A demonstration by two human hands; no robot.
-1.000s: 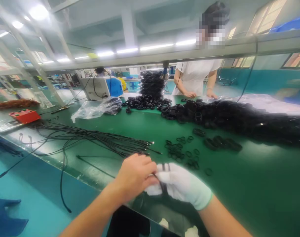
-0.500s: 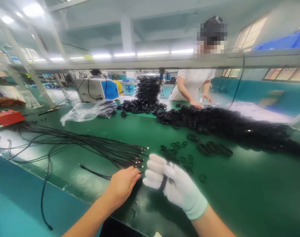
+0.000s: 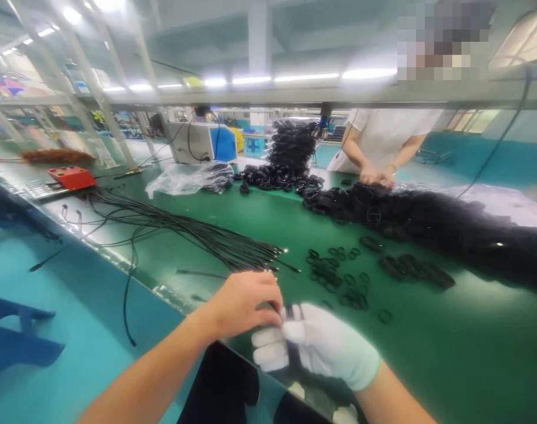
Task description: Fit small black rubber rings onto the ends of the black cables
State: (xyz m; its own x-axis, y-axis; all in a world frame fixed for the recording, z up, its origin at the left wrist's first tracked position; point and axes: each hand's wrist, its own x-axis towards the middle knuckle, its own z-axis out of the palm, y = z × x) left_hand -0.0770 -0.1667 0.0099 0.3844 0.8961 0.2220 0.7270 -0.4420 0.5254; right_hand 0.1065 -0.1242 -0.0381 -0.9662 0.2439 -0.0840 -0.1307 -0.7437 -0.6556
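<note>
My left hand, bare, is closed, with thumb and fingers bent together at the glove's fingertips; what they pinch is hidden. My right hand, in a white glove, curls around a dark loop-like strip, whose kind I cannot make out. Thin black bands show near its fingers. Just beyond my left hand lies a bundle of black cables, with small shiny plugs at the near ends. One separate black cable runs behind my left hand. Small black rings lie scattered beyond the glove.
A long heap of black coiled items covers the table's far right, with a co-worker's hands at it. Behind are a clear plastic bag, a blue-and-white machine and a red control box. A blue stool stands lower left.
My left hand has moved right and met the glove's fingertips. The glove has dropped slightly and its fingers have curled more. The view has turned left and the co-worker's hands have come together.
</note>
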